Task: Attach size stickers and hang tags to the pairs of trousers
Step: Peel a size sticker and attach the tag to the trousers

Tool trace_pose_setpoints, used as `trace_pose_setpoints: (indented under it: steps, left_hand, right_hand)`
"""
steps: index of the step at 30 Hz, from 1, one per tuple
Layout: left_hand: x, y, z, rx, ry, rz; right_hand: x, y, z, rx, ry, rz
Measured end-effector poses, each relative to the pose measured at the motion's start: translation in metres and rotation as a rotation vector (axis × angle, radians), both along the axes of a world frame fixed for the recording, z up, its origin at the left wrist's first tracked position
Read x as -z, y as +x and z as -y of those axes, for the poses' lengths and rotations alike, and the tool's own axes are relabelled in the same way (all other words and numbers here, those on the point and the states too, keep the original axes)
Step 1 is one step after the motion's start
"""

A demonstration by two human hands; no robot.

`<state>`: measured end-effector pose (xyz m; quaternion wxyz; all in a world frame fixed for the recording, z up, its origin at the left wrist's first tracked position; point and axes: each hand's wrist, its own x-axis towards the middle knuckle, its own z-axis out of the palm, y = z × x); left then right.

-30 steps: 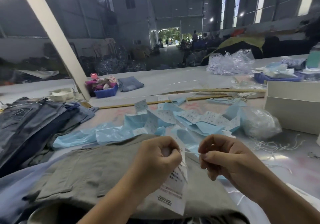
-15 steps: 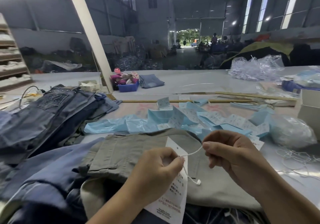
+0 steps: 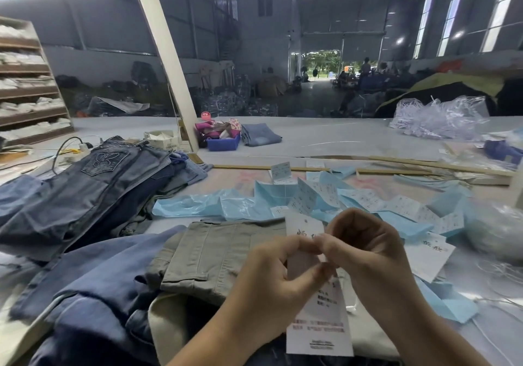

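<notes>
A long white hang tag (image 3: 317, 326) with printed text hangs upright between both hands, over a folded grey-green pair of trousers (image 3: 215, 255). My left hand (image 3: 271, 289) pinches the tag near its upper part with thumb and forefinger. My right hand (image 3: 368, 255) meets it fingertip to fingertip and pinches at the same spot. The tag's string is hidden by the fingers, apart from a small white end (image 3: 352, 309) below my right hand. Blue trousers (image 3: 93, 286) lie under the grey-green pair.
A stack of dark denim trousers (image 3: 93, 190) lies at the left. Blue plastic bags and loose white tags (image 3: 334, 198) are spread across the middle of the table. White strings (image 3: 498, 272) lie at the right, beside a clear bag (image 3: 498, 232). A blue bin (image 3: 223, 142) stands further back.
My hands have come together on the tag, so the string stretched between them no longer shows. The view has swung left and closer to the trousers.
</notes>
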<state>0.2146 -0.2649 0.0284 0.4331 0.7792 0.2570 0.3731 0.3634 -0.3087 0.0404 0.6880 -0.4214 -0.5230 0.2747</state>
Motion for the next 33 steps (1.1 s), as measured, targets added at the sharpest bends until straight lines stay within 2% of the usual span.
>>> trace_pose_setpoints:
  steps: [3,9,12,15,18,23,28,33]
  left_hand:
    - [0.004,0.007,0.002,-0.042,0.056,0.041]
    - [0.012,0.015,0.006,-0.062,0.017,0.052]
    - [0.009,0.011,0.002,-0.133,0.025,0.039]
    - [0.005,0.009,-0.001,-0.172,0.107,-0.051]
    - [0.001,0.015,0.003,-0.121,0.129,-0.038]
    - [0.001,0.024,0.007,-0.093,0.104,-0.014]
    - [0.006,0.033,0.011,-0.166,0.139,-0.058]
    - [0.007,0.042,0.017,-0.321,0.276,-0.134]
  right_hand:
    - [0.006,-0.002,0.001,0.06,-0.012,0.027]
    - [0.012,-0.003,0.008,0.195,-0.027,0.156]
    - [0.012,0.001,0.015,0.131,-0.008,0.143]
    - [0.011,0.005,0.02,0.06,-0.034,0.141]
    - [0.011,0.007,0.021,0.062,-0.039,0.161]
    - [0.012,0.01,0.024,0.153,-0.037,0.183]
    - [0.016,0.018,0.029,0.263,-0.122,0.28]
    - [0.018,0.022,0.031,0.365,-0.232,0.326]
